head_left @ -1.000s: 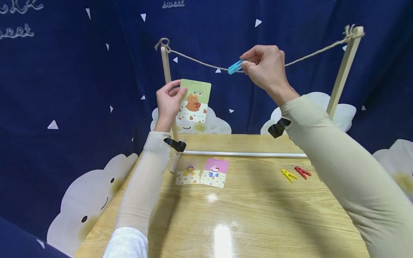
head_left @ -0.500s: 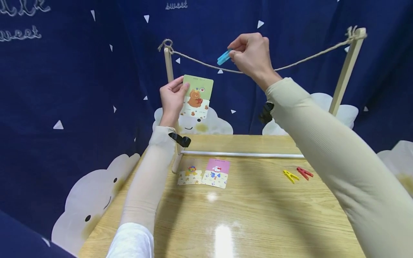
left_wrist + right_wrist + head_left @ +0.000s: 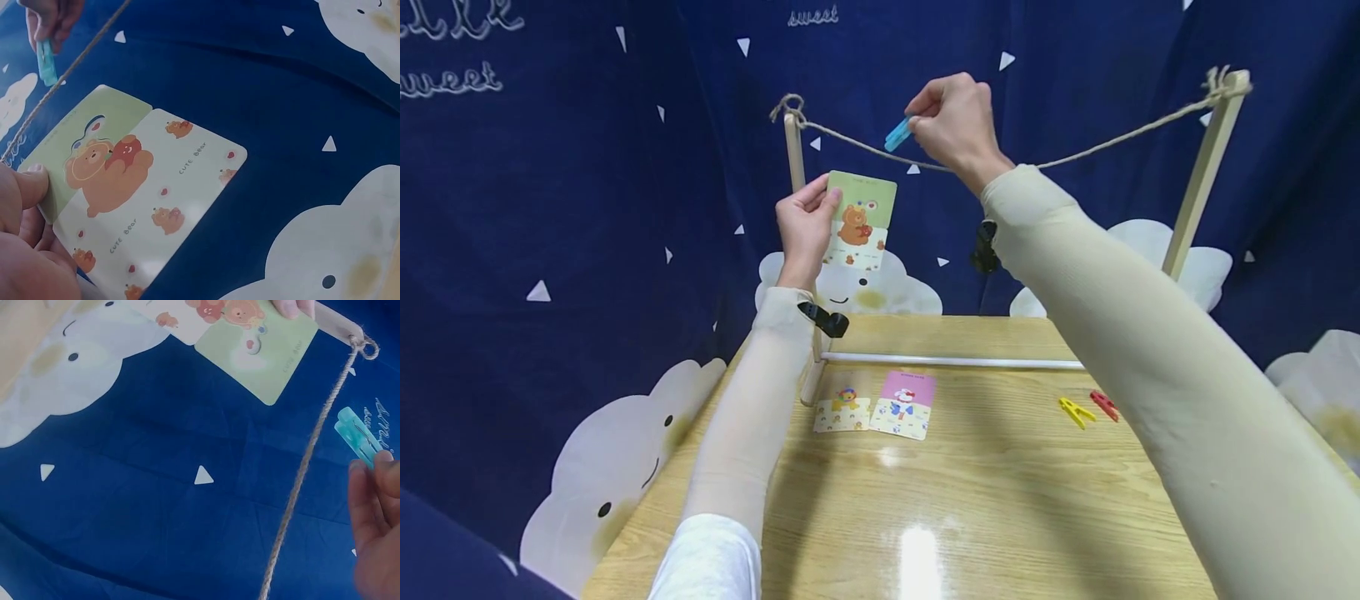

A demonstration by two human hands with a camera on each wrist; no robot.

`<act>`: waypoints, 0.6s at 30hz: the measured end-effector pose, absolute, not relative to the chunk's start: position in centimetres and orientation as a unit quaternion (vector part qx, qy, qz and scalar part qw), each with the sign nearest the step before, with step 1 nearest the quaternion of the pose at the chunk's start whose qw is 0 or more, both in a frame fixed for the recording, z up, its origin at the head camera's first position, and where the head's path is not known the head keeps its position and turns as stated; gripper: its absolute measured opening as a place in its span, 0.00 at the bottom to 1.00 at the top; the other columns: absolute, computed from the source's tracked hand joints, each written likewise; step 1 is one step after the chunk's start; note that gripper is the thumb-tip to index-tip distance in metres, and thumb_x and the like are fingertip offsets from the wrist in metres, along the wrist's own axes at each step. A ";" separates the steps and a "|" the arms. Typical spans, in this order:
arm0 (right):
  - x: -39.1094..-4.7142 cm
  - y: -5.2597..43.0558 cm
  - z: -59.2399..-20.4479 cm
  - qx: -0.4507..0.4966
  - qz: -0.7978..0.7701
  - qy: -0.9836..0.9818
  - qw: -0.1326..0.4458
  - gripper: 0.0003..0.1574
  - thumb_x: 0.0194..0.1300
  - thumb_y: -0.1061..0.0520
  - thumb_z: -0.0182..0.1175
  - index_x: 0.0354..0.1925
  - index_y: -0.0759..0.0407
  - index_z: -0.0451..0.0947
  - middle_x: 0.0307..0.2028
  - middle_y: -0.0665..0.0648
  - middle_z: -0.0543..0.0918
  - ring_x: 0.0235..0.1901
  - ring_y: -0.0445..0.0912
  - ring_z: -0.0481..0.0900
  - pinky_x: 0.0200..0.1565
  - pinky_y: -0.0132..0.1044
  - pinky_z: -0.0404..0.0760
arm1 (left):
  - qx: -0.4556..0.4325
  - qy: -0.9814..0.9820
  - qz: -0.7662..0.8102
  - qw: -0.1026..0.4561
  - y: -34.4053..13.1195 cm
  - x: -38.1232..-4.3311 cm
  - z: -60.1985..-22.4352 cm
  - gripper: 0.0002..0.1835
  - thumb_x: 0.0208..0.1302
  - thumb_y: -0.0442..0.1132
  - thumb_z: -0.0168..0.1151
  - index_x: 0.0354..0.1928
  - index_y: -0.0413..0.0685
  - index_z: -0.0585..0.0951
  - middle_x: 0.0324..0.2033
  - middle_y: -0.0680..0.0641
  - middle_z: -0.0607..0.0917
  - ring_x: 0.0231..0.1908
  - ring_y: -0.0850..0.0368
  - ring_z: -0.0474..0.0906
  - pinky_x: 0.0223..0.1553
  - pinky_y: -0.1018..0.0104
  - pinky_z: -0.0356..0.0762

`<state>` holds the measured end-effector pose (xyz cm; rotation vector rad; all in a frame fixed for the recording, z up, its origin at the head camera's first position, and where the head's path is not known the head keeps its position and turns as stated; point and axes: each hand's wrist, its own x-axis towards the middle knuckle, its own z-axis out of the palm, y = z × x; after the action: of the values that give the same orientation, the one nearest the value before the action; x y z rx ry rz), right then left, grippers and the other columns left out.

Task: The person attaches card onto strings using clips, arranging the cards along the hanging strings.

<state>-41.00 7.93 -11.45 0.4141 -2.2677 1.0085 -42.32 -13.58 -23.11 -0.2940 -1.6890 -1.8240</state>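
My left hand (image 3: 805, 225) pinches the left edge of a green and white bear card (image 3: 859, 223), thumb in front and fingers behind. The card hangs upright just below the twine (image 3: 850, 142). In the left wrist view its printed face (image 3: 137, 187) shows whole except at the gripped corner. My right hand (image 3: 957, 123) is raised above the twine, to the right of the card. Between thumb and fingertips it pinches a light blue clothespin (image 3: 898, 134), tilted down to the left. The right wrist view shows this clothespin (image 3: 359, 434) beside the twine, apart from the card.
Wooden posts (image 3: 1206, 175) hold the twine at both ends, joined low down by a white rod (image 3: 955, 361). A lion card (image 3: 842, 404) and a pink rabbit card (image 3: 903, 406) lie on the table (image 3: 850, 517). Yellow (image 3: 1077, 412) and red (image 3: 1103, 405) clothespins lie at the right.
My right hand has moved left and up with the blue clothespin, from the twine's middle toward the card. The left hand has raised the bear card slightly.
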 end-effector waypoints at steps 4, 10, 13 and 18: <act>-41.4 7.6 -11.5 0.148 0.380 -0.863 0.299 0.15 0.68 0.60 0.59 0.46 0.57 0.90 0.40 0.54 0.89 0.38 0.41 0.80 0.41 0.30 0.77 | -0.115 -0.638 -0.694 0.312 -13.4 -42.8 -22.9 0.16 0.69 0.31 0.68 0.58 0.40 0.86 0.49 0.37 0.89 0.42 0.60 0.87 0.49 0.70 0.82; -41.9 6.9 -11.4 0.138 0.392 -0.866 0.278 0.15 0.68 0.60 0.59 0.47 0.56 0.90 0.43 0.55 0.89 0.40 0.42 0.80 0.42 0.32 0.79 | -0.123 -0.634 -0.694 0.319 -13.0 -43.2 -22.6 0.16 0.69 0.30 0.68 0.57 0.39 0.86 0.49 0.36 0.89 0.43 0.60 0.87 0.51 0.69 0.82; -42.1 6.7 -11.5 0.134 0.395 -0.868 0.270 0.15 0.68 0.60 0.60 0.47 0.56 0.90 0.42 0.55 0.89 0.39 0.42 0.80 0.41 0.31 0.80 | -0.117 -0.636 -0.695 0.316 -12.9 -43.3 -22.7 0.16 0.69 0.31 0.68 0.57 0.39 0.86 0.49 0.36 0.89 0.43 0.60 0.87 0.50 0.69 0.82; -42.3 6.6 -11.6 0.135 0.403 -0.864 0.272 0.14 0.68 0.61 0.60 0.47 0.56 0.90 0.42 0.54 0.89 0.38 0.42 0.80 0.40 0.31 0.79 | -0.117 -0.644 -0.687 0.315 -12.7 -43.4 -23.0 0.17 0.70 0.32 0.67 0.59 0.39 0.85 0.49 0.38 0.89 0.42 0.59 0.88 0.48 0.69 0.83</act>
<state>-42.25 6.56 -11.57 0.3630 -2.3252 1.0851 -43.45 -12.67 -22.97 -0.3078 -1.6971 -1.8118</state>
